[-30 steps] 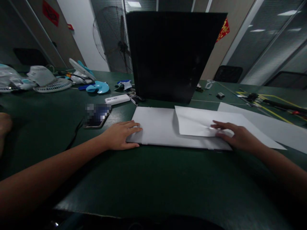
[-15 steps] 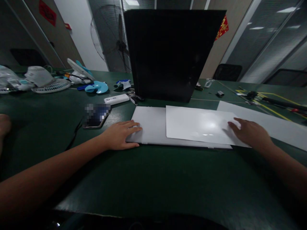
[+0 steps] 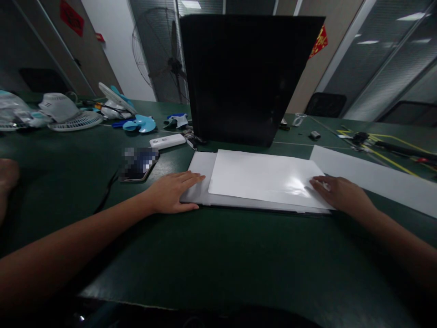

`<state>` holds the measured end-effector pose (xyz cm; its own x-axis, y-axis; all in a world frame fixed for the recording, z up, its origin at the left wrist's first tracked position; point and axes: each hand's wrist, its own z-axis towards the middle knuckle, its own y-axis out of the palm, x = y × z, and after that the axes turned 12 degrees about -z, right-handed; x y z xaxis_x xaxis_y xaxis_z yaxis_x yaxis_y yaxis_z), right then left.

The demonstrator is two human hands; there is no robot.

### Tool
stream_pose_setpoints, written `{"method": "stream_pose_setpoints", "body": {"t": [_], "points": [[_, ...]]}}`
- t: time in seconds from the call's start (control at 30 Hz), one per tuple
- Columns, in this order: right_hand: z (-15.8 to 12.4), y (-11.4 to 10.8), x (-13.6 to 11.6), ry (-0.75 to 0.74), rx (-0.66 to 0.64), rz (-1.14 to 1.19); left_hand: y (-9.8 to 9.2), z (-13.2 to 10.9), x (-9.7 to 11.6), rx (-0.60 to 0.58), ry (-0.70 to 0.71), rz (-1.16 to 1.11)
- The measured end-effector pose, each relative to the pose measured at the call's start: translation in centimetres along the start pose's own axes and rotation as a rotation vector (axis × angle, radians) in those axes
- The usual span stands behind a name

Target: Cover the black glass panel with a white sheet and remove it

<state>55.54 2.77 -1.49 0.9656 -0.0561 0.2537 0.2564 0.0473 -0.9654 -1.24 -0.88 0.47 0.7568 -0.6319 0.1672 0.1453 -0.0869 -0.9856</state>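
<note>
A flat grey laptop base (image 3: 200, 182) lies on the green table (image 3: 218, 255) with its black screen (image 3: 246, 77) raised behind it. A white sheet of paper (image 3: 262, 175) lies across the base. My left hand (image 3: 174, 193) rests flat on the base's left front corner, fingers stretched out. My right hand (image 3: 336, 193) presses its fingertips on the right edge of the sheet, fingers extended.
A second white sheet (image 3: 372, 175) lies to the right. A phone (image 3: 138, 164) and a white power bank (image 3: 167, 141) sit left of the laptop. Fan parts (image 3: 73, 116) and a blue blade (image 3: 139, 124) lie at back left, tools (image 3: 385, 143) at back right. Another person's hand (image 3: 7, 175) shows at the left edge.
My right hand has slid the white sheet leftward across the laptop base, so it now covers most of it. My left hand has stayed in place.
</note>
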Motion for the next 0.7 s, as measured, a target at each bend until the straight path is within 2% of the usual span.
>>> {"method": "stream_pose_setpoints", "body": {"t": [0.13, 0.27, 0.4, 0.53, 0.63, 0.7], "points": [[-0.2, 0.2, -0.7, -0.164, 0.077, 0.047, 0.1, 0.0, -0.1, 0.023, 0.012, 0.0], [-0.7, -0.3, -1.5, -0.212, 0.114, 0.129, 0.1, 0.0, -0.2, 0.011, 0.015, 0.004], [-1.1, -1.3, -1.8, -0.098, 0.119, 0.145, 0.2, -0.1, -0.4, 0.005, 0.028, 0.014], [-0.6, -0.9, -0.9, 0.05, 0.086, 0.052, 0.4, -0.1, -0.5, 0.017, 0.041, 0.019], [0.1, 0.1, -0.2, 0.041, 0.04, 0.06, 0.4, 0.0, -0.5, 0.019, 0.057, 0.009], [0.4, 0.5, -0.1, -0.007, 0.061, 0.095, 0.4, 0.0, -0.5, 0.026, 0.066, 0.002]]}}
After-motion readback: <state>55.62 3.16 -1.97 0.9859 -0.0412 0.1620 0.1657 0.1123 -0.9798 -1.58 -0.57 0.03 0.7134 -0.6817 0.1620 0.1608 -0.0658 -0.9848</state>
